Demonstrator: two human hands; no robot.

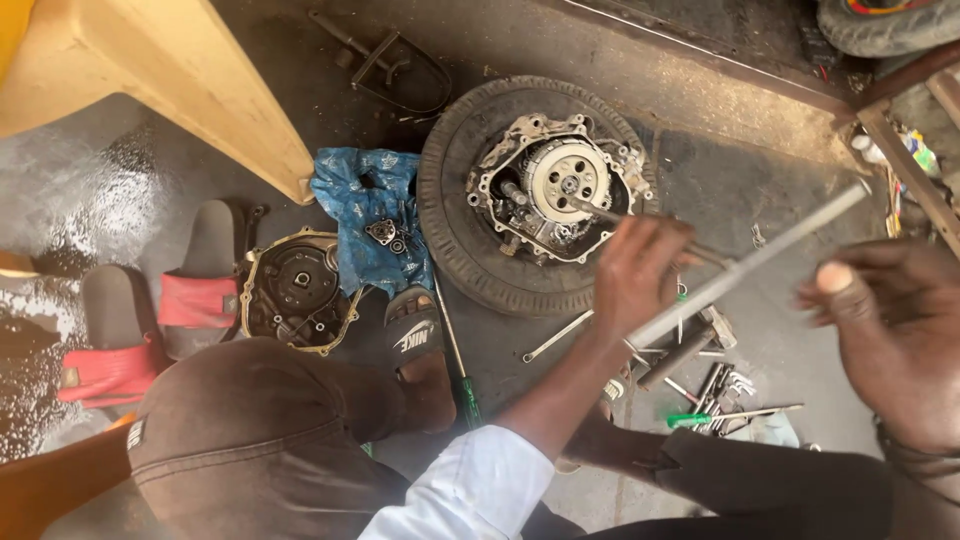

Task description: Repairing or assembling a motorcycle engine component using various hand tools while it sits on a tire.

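Right hand (890,330): blurred, fingers loosely spread, nothing gripped, just beside a long metal rod (760,255) | left hand: not seen | co-worker's hand (640,275): tool held to engine clutch (567,180), laid in a tyre (455,225)

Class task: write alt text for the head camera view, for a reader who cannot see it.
A co-worker's hand pushes a thin tool into the clutch of an engine resting on a tyre. The wearer's right hand hangs blurred beside a long metal rod; who holds it is unclear. A blue cloth, an engine cover, sandals and loose tools lie around.
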